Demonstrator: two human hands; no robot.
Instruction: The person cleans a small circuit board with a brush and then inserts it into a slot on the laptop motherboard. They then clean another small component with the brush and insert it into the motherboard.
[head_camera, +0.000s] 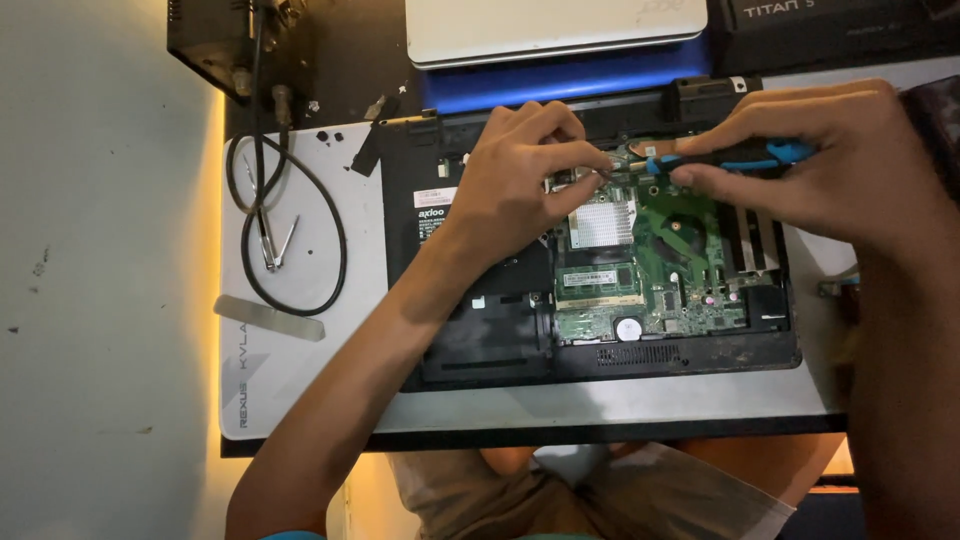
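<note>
Blue-handled screwdriver (735, 155) lies left-right in the right hand (810, 160), fingers pinching it, tip at the green board's (680, 270) far edge. Left hand (520, 185) fingers pinch together just left of that tip.

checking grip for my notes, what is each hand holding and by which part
The right hand holds a screwdriver by its black-and-blue handle. The left hand pinches something small at the motherboard; what cannot be told.

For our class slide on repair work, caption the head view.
Left hand steadies the opened laptop while right hand works a blue-handled screwdriver.
</note>
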